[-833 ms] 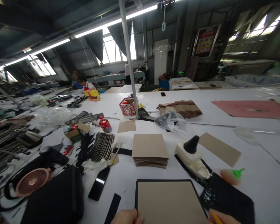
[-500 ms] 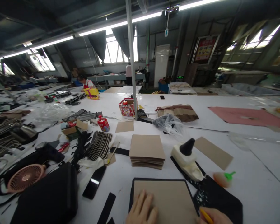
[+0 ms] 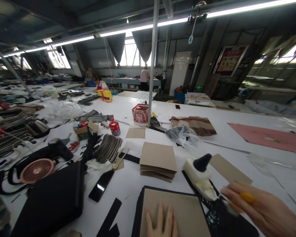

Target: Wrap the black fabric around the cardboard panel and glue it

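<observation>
Your left hand [image 3: 161, 223] lies flat, fingers spread, on the stiff, light cardboard panel [image 3: 180, 214] bordered by soft black fabric at the surface's near edge, best pressed mid-board, while your right hand [image 3: 259, 210] pinches a small yellow tool [image 3: 246, 197].

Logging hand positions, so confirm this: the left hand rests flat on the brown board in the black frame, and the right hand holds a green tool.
One detail is wrong. The head view shows the left hand flat on the brown board, but the tool in the right hand is yellow, not green.
</observation>
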`<move>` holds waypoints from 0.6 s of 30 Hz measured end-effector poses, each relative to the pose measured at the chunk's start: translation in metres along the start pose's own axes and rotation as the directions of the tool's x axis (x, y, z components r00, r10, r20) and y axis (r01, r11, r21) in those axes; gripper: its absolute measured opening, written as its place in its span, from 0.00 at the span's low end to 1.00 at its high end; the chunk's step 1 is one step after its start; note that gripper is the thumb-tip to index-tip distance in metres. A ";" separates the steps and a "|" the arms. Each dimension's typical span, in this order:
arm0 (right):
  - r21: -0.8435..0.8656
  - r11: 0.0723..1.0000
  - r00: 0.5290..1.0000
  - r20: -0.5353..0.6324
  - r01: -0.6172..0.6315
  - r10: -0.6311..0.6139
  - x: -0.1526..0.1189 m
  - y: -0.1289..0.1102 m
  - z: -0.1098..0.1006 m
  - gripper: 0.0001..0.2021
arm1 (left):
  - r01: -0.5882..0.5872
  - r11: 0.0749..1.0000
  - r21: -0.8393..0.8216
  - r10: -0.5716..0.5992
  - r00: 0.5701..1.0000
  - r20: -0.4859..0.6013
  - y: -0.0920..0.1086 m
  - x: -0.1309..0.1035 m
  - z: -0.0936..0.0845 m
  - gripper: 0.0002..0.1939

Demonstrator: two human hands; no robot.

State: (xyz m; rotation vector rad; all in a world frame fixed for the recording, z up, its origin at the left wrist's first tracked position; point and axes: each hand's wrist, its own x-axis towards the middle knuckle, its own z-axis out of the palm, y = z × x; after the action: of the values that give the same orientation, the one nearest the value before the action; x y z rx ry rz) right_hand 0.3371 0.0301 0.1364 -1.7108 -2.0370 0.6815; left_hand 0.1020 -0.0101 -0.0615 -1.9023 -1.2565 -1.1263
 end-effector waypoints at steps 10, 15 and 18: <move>0.446 0.889 0.939 0.249 0.105 -0.236 0.058 -0.102 0.079 0.04 | -0.178 0.977 0.119 0.173 0.984 0.054 -0.005 -0.006 -0.001 0.06; 0.262 0.943 0.909 0.306 0.206 -0.284 0.062 -0.088 0.067 0.05 | -0.068 0.995 0.071 0.066 0.997 0.034 0.000 -0.009 0.001 0.07; 0.135 0.975 0.913 0.346 0.177 -0.214 0.054 -0.064 0.046 0.06 | -0.058 0.997 0.046 0.057 0.998 0.035 0.000 -0.009 0.000 0.08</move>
State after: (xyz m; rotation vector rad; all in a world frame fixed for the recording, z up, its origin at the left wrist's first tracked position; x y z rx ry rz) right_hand 0.2503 0.0697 0.1371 -1.3766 -2.3307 1.0736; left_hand 0.1001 -0.0142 -0.0693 -1.9175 -1.2273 -1.0309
